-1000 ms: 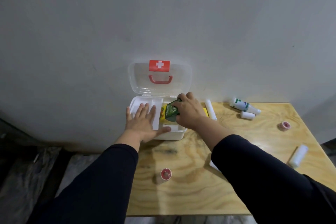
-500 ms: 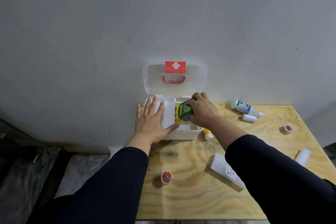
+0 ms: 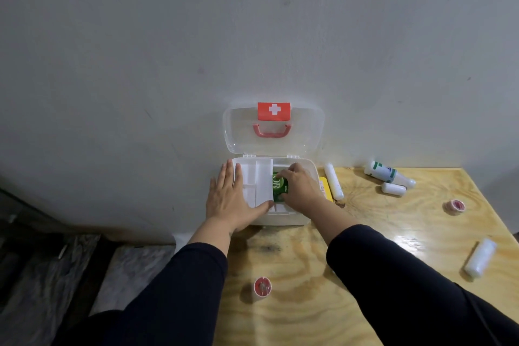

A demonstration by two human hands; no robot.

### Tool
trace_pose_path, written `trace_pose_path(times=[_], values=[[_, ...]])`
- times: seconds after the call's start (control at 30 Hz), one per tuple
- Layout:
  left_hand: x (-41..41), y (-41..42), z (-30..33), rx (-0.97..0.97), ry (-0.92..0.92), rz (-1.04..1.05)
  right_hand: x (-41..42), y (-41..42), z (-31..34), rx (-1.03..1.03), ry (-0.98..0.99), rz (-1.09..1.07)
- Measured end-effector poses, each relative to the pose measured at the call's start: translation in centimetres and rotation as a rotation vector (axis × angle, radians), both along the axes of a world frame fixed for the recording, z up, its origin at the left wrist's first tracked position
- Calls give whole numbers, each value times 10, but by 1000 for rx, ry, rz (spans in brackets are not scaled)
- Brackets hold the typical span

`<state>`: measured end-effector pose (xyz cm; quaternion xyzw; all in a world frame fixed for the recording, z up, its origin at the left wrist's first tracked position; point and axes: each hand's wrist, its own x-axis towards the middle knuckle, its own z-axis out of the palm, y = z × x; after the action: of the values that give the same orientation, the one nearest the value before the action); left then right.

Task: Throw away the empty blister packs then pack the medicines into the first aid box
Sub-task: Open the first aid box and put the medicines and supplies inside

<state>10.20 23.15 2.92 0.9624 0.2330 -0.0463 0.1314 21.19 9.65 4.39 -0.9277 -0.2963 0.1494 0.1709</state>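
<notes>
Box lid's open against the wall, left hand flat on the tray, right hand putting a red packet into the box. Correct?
Almost. The head view shows the packet in the right hand is green, not red. The rest holds: the first aid box has its lid open against the wall, and the left hand lies flat on the white tray.

Green packet (image 3: 279, 187); white box (image 3: 283, 219), red cross label (image 3: 273, 111); black sleeves (image 3: 393, 270).

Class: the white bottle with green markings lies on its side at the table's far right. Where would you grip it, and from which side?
Grip the white bottle from above across its wide body, not the narrow capped neck: lying flat, its broad middle is exposed, with a small white tube just in front.
</notes>
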Motion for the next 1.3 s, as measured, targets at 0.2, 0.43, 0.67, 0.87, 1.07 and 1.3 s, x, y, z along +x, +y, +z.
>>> trace_pose_path(times=[0.2, 0.43, 0.67, 0.87, 1.07, 1.3], values=[[-1, 1, 1, 20, 18, -5, 3, 12, -10, -5, 4, -59], [0, 0, 2, 12, 27, -15, 3, 27, 5, 366, 393, -441], [3, 1, 5, 86, 90, -34, -2, 22, 11, 389, 415, -464], [7, 1, 12, 144, 124, -78, -7, -35, 33, 408, 76, -319], [15, -16, 17, 97, 135, -130, -25, -123, 26, 298, -13, -319], [16, -17, 8, 150, 98, -130, -79, -200, -20, -35, 44, -167]])
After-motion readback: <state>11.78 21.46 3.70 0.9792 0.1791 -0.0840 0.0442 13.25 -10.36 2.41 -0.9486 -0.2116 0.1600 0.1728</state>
